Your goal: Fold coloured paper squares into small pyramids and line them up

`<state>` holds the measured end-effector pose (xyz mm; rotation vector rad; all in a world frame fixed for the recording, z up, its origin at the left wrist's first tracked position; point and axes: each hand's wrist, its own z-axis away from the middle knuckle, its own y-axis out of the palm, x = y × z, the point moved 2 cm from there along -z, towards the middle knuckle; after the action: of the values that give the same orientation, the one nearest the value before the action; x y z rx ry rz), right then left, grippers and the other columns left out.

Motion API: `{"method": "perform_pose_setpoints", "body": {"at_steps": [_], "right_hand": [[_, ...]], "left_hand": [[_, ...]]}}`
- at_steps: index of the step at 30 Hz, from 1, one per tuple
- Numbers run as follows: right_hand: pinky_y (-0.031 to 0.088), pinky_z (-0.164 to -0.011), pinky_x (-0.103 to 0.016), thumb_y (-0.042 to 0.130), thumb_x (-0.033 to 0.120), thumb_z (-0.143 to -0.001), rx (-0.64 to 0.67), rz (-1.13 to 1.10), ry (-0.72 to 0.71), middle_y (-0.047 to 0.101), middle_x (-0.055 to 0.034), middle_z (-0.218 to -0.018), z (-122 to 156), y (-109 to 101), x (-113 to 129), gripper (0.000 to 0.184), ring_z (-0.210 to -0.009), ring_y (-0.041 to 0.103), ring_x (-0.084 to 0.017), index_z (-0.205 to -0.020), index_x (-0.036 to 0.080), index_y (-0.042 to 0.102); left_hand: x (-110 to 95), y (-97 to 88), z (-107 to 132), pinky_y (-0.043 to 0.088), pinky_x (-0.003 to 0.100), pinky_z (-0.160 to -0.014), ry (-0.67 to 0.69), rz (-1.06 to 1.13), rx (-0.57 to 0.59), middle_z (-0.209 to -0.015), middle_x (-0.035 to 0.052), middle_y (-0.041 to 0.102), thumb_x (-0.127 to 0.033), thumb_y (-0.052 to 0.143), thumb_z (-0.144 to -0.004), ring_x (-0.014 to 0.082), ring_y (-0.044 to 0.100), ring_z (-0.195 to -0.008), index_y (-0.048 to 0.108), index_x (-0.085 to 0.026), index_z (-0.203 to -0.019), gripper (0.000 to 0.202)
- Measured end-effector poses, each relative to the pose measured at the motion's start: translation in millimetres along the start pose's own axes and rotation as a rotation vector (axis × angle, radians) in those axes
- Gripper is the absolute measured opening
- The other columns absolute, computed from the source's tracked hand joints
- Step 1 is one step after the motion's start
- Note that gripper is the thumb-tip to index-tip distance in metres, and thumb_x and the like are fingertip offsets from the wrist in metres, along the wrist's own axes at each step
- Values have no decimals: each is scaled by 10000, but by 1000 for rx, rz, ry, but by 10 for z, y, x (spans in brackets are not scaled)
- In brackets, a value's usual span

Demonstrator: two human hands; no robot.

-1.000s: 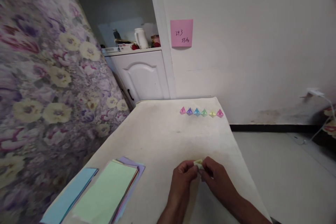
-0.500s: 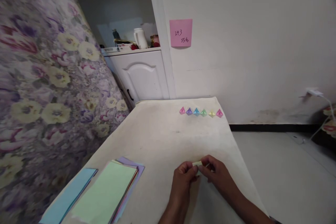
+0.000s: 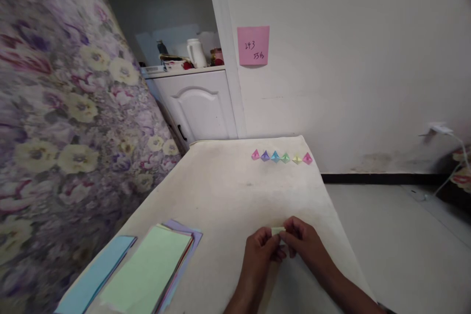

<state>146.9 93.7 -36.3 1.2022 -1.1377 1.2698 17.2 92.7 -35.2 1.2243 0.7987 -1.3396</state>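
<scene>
Between my two hands is a small piece of pale yellow-green folded paper (image 3: 278, 230), held just above the front right part of the table. My left hand (image 3: 262, 250) pinches its left end with thumb and fingers. At the right end, my right hand (image 3: 302, 238) grips it in a pinch as well. The fingers cover most of the paper, so its full shape is hidden. Farther off, a row of several small folded paper shapes (image 3: 285, 157) in pink, purple, blue, green and yellow lies near the table's back edge.
Left of my hands lies a stack of coloured paper (image 3: 150, 265) with a light green sheet on top. Beside it is a pile of blue paper strips (image 3: 97, 272). A floral curtain (image 3: 73, 132) hangs along the left of the cloth-covered table (image 3: 221, 196).
Both hands stay pinched on the paper and have shifted very slightly to the right. A bit more of the paper's flat face shows, and the left fingers below have spread a little.
</scene>
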Motion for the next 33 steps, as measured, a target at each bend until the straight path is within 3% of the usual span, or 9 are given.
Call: {"method": "perform_pose_setpoints", "body": {"at_steps": [6, 14, 19, 23, 30, 33], "right_hand": [[391, -447, -212, 554, 400, -770, -19, -123, 15, 500, 55, -495, 12, -32, 39, 238, -421, 464, -81, -716, 172, 515], [258, -382, -170, 662, 399, -680, 73, -402, 242, 435, 84, -406, -24, 4, -84, 279, -357, 338, -40, -709, 171, 503], [277, -407, -174, 682, 390, -666, 117, -452, 280, 423, 85, -428, 0, 13, -114, 285, -381, 336, -35, -705, 170, 504], [325, -419, -180, 707, 374, -634, 132, -392, 270, 434, 82, -460, -7, 7, -110, 295, -392, 361, -34, -678, 164, 505], [383, -379, -191, 696, 359, -621, 163, -83, 144, 476, 72, -499, -56, -1, -100, 280, -383, 460, -65, -692, 152, 521], [378, -358, -182, 656, 335, -664, 130, -8, 75, 468, 76, -488, -50, -4, -65, 230, -374, 450, -62, -681, 155, 515]], "left_hand": [[97, -37, -23, 385, 205, -468, -67, 104, -10, -529, 30, 623, -352, 680, -656, 105, 536, -456, 623, -94, -709, 270], [101, -19, -10, 382, 196, -461, -88, 156, 41, -539, 46, 624, -303, 665, -680, 93, 536, -443, 621, -76, -725, 235], [87, -28, -18, 387, 197, -458, -86, 145, 68, -520, 40, 617, -308, 661, -681, 91, 530, -436, 629, -81, -720, 232], [62, -33, -10, 393, 199, -450, -130, 116, 77, -553, 55, 638, -318, 686, -646, 100, 543, -443, 641, -80, -729, 257], [-33, -19, 33, 424, 199, -497, -185, 31, 37, -560, 64, 652, -260, 672, -639, 110, 576, -485, 653, -81, -725, 199], [-63, 6, 57, 444, 209, -540, -176, 35, 87, -620, 82, 674, -269, 631, -680, 125, 607, -539, 664, -83, -785, 216]]}}
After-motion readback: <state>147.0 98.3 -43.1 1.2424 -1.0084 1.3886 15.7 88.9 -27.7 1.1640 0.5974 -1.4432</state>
